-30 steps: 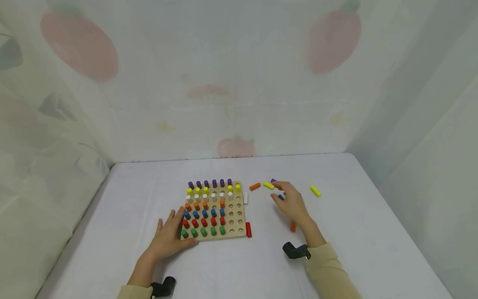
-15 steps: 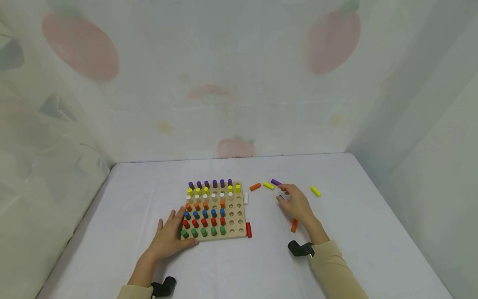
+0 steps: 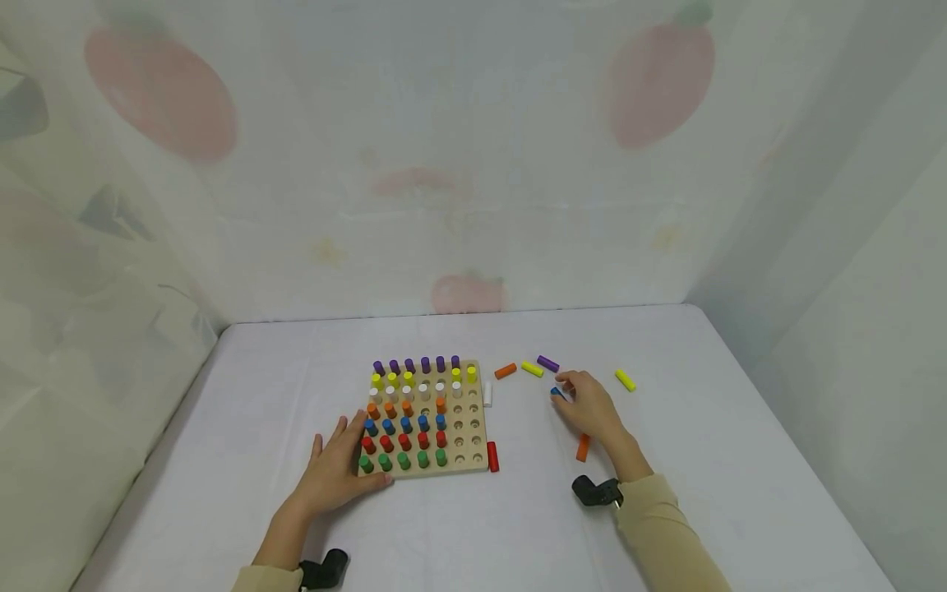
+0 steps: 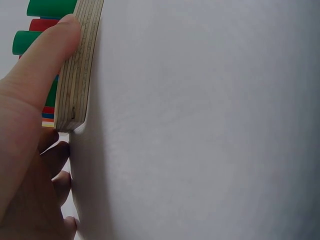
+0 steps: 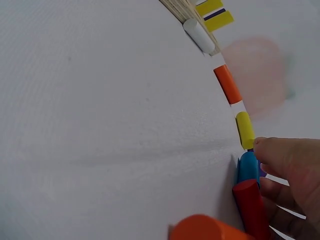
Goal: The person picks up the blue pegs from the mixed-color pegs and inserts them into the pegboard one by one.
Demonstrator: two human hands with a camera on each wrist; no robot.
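A wooden peg board carries rows of purple, yellow, white, orange, blue, red and green pegs, with holes showing at its right. My left hand rests at the board's near left corner, its thumb lying along the front edge and its other fingers spread by the left side. Over the loose pegs, my right hand has its thumb and forefinger apart around a blue peg. In the right wrist view, the blue peg and a red peg lie right beside the fingers; the head view hides that red one.
Loose on the white table are orange, yellow and purple pegs. Another yellow peg lies farther right, another orange peg under the right wrist. White and red pegs lie along the board's right side.
My right hand has moved a little right and down from beside the purple peg to the blue peg, uncovering the purple one. The left hand and board have stayed put.
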